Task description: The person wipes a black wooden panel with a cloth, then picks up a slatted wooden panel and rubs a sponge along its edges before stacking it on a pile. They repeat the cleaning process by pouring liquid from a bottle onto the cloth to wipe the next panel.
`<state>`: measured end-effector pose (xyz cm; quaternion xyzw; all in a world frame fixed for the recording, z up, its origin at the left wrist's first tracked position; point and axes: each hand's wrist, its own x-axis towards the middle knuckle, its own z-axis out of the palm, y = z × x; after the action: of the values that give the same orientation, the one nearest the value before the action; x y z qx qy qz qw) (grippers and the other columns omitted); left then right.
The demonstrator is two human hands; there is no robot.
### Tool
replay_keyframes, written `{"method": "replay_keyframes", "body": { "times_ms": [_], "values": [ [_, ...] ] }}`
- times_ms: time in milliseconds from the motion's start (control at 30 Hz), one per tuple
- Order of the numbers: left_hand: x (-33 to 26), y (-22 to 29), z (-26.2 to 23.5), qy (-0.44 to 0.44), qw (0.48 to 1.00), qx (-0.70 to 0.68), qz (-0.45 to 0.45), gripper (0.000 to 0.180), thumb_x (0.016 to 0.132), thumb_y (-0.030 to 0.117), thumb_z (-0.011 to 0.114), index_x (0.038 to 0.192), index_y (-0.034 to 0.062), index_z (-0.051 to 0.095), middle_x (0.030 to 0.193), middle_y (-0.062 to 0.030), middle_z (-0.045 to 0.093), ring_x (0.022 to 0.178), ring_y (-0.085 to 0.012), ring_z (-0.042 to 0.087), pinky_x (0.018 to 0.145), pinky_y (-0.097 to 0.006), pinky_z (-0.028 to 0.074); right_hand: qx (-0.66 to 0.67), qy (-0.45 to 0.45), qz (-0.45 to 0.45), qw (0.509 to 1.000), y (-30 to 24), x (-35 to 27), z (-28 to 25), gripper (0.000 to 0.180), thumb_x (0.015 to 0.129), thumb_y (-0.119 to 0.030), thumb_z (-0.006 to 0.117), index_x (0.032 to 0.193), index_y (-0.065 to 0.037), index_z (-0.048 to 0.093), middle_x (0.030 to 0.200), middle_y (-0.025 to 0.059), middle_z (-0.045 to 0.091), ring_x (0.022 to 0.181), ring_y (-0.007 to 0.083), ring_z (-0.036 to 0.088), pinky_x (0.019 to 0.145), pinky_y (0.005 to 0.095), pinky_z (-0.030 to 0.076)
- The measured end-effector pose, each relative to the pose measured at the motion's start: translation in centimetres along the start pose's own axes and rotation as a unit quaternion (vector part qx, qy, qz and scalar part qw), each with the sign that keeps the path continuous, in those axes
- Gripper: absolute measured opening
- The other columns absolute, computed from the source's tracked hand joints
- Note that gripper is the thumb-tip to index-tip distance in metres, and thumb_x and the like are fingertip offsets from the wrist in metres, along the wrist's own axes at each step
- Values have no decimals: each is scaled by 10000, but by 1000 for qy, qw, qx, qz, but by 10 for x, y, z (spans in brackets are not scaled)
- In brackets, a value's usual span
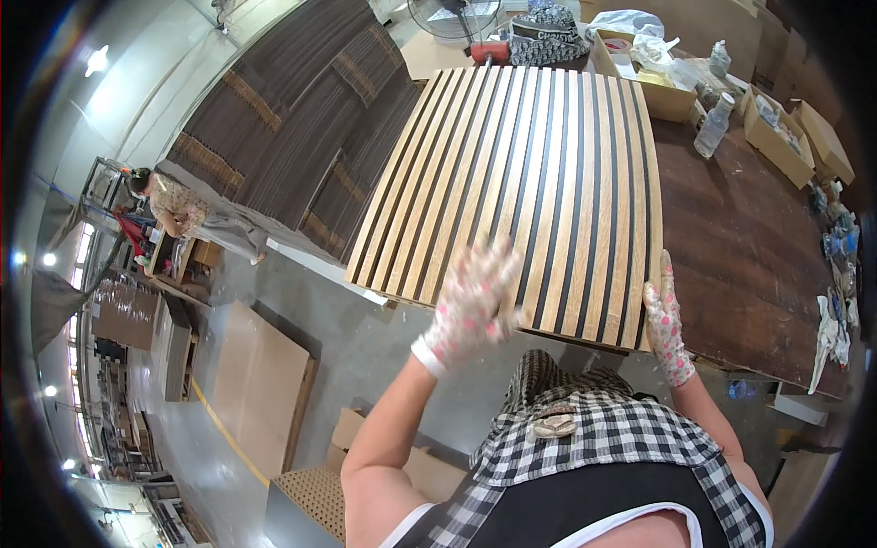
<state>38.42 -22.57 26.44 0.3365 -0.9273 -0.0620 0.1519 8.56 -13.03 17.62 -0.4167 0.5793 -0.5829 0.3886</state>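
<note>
Slatted panel (pixel 525 187), laid flat on the surface (pixel 740 256), steadied at its near right edge by the right hand (pixel 664 320), grip flat and unclenched; left hand (pixel 475 301) raised above it, fingers spread, nothing held.

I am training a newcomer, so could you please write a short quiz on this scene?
1. True or false: the right hand rests on the slatted panel's near right edge.
2. Which hand is raised and blurred above the panel: A left, B right?
3. What clear item stands on the dark table right of the panel?

Key: 1 true; 2 A, the left hand; 3 a plastic bottle.
</note>
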Motion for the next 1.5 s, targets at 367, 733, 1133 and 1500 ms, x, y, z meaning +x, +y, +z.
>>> {"method": "replay_keyframes", "body": {
  "times_ms": [367, 733, 1133, 1500],
  "values": [
    [-60, -150, 17, 99, 944, 228, -217, 603, 867, 373, 534, 1334, 16, 396, 1368, -197, 399, 1293, -344, 337, 1090, -433, 225, -8, 12, -34, 999, 16, 3, -11, 553, 954, -107, 396, 1452, -60, 161, 1470, 92, 247, 1323, 163, 278, 1086, 297, 223],
    [-58, -209, 6, 164, 883, -206, -388, 340, 869, 242, 574, 1121, 16, 610, 999, -148, 662, 913, -217, 617, 823, -326, 464, -9, 39, -17, 999, 38, 7, -17, 554, 952, -90, 409, 1456, -97, 180, 1405, 104, 356, 1229, 163, 405, 1022, 288, 329],
    [-11, -188, -39, -5, 905, 66, -419, 349, 726, 298, 671, 1011, 95, 666, 990, -140, 660, 936, -293, 626, 837, -374, 484, -18, 22, -11, 1000, 10, 3, -14, 539, 960, -126, 400, 1454, -99, 185, 1445, 94, 294, 1289, 165, 338, 1058, 307, 286],
    [22, -205, -30, -71, 893, 138, -423, 365, 765, 399, 610, 907, 67, 665, 955, -141, 667, 907, -302, 633, 790, -405, 500, 2, 29, 1, 1000, 14, 8, -22, 540, 965, -159, 407, 1456, -117, 185, 1395, 97, 349, 1218, 156, 414, 1020, 302, 350]
  ]
}}
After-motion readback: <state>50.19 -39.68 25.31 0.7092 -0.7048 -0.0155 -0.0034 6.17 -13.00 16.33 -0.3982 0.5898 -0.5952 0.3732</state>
